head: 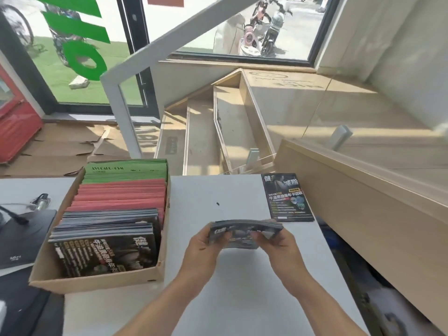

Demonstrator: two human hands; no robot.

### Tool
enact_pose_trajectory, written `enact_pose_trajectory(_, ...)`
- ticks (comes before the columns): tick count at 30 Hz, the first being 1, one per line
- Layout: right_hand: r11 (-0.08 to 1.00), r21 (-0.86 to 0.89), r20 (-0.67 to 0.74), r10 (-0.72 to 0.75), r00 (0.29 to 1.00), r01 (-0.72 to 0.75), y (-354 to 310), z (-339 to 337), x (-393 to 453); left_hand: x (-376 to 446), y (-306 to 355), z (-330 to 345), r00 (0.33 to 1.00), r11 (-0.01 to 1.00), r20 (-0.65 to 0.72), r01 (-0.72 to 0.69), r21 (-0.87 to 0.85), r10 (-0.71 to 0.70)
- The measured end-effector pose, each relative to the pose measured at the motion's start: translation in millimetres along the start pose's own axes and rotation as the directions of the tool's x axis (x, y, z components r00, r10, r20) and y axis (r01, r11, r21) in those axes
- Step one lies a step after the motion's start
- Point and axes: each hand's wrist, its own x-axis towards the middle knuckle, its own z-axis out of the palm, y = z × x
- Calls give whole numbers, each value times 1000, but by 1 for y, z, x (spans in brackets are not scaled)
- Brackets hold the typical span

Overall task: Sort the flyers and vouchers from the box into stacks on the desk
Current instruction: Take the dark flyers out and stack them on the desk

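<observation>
A cardboard box [97,283] stands on the left of the white desk [232,299]. It holds dark flyers [106,248] at the front, red vouchers [121,195] in the middle and green vouchers [126,172] at the back. Above the desk's middle, my left hand [206,248] and my right hand [278,246] grip the two ends of a bundle of dark flyers [244,230], thumbs on its near face. One dark flyer stack [287,197] lies flat at the desk's far right.
A black notebook [21,238] with a cable and a small metal object [42,202] lies left of the box. Beyond the desk are wooden steps [218,132], a glass panel and flattened cardboard on the floor. A wooden ledge [363,185] runs along the right.
</observation>
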Motion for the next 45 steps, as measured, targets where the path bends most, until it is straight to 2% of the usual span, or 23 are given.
enact_pose_trajectory(3,999,-3,63,39,997,-39,14,-5,1,-3,-11,4,998,998,-49,-21,66,24)
enact_pose_trajectory(8,998,58,26,-15,1000,13,6,1,3,-5,-11,12,977,969,-138,-135,206,165)
enact_pose_trajectory(15,994,104,-58,-35,998,41,0,4,11,-2,-9,12,979,974,-138,-120,192,147)
enact_pose_trajectory(19,992,110,-16,-57,998,59,3,6,12,-2,-6,16,979,975,-156,-98,199,131)
enact_pose_trajectory(22,989,131,67,-83,994,73,8,0,15,-2,-1,20,975,969,-176,-97,228,139)
enact_pose_trajectory(24,997,73,118,-45,992,37,19,-6,18,-2,1,20,974,974,-186,-88,208,128)
enact_pose_trajectory(27,996,-86,120,23,993,-13,41,-14,22,0,3,23,973,981,-203,-77,179,113)
enact_pose_trajectory(31,981,-191,33,53,998,-46,52,-21,31,22,7,33,961,992,-277,36,125,0)
enact_pose_trajectory(34,987,-117,-10,108,994,-108,42,-35,49,59,16,46,950,988,-300,121,99,-86)
enact_pose_trajectory(38,986,-75,-203,133,970,-151,17,-71,92,109,19,81,960,955,-187,242,169,-210)
enact_pose_trajectory(41,959,-164,-347,162,924,-230,11,-102,137,137,8,111,948,924,-70,319,212,-312)
enact_pose_trajectory(45,878,-352,-412,165,896,-324,14,-127,185,170,-3,141,933,901,-16,351,254,-359)
